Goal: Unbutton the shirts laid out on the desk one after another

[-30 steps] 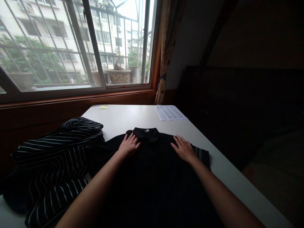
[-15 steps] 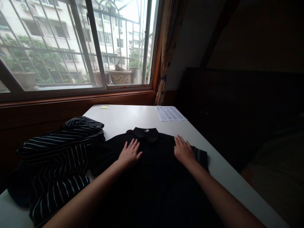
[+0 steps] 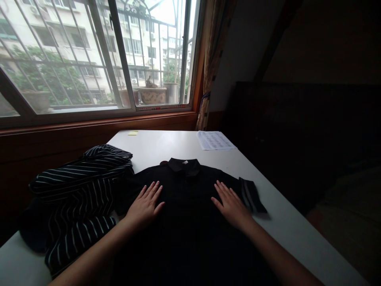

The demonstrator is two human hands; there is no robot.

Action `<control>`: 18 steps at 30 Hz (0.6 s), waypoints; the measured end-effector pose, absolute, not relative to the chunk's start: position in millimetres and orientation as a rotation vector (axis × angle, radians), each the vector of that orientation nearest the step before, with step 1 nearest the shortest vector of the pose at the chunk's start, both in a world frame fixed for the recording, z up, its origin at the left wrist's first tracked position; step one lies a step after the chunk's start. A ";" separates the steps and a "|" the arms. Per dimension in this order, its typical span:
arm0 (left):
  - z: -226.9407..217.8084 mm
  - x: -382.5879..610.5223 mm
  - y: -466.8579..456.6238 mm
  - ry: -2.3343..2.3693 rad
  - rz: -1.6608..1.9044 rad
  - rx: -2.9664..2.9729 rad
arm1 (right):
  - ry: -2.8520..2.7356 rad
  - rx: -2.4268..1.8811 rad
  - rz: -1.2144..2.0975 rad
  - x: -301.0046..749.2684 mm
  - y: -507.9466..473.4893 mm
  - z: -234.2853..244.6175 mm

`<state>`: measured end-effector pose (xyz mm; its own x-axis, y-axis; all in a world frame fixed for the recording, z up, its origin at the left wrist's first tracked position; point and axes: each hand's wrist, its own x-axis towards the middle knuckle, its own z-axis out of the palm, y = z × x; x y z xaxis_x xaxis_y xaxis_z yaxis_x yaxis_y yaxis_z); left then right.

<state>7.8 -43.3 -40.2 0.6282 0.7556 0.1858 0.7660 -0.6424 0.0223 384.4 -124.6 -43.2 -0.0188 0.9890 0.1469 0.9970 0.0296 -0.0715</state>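
A black polo shirt [image 3: 184,214] lies spread out on the white table [image 3: 160,145], its collar toward the window and a small pale label inside the neck. My left hand [image 3: 146,204] rests flat on the left chest of the shirt, fingers spread. On the right chest lies my right hand [image 3: 230,202], palm down with its fingers apart. The right sleeve, with grey bands at its cuff, sticks out beyond my right hand. Deep shadow hides the lower part of the shirt.
A heap of black-and-white striped cloth [image 3: 80,190] sits at the left, against the shirt's left sleeve. Printed sheets [image 3: 216,140] lie at the far right corner, and a yellow sticky note [image 3: 133,133] at the far left. Behind the table is a barred window [image 3: 154,59] with a curtain [image 3: 205,99].
Both hands have slid nearer to me over the shirt; the left also moved left. The right sleeve now lies flatter and further out, showing more of its grey bands.
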 end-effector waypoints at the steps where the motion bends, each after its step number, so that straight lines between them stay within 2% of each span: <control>1: -41.5 7.1 -43.1 -1.297 -0.279 -2.771 | -2.136 -2.086 -0.091 389.7 -124.2 -45.0; 18: -46.5 7.7 -46.1 -1.271 -0.270 -2.734 | -2.154 -2.092 -0.178 387.6 -126.4 -43.7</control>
<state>7.7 -46.1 -46.5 0.6329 0.7455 0.2088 0.7659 -0.6423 -0.0284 387.6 -126.4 -43.7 -0.0280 0.9837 0.1775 0.9995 0.0300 -0.0088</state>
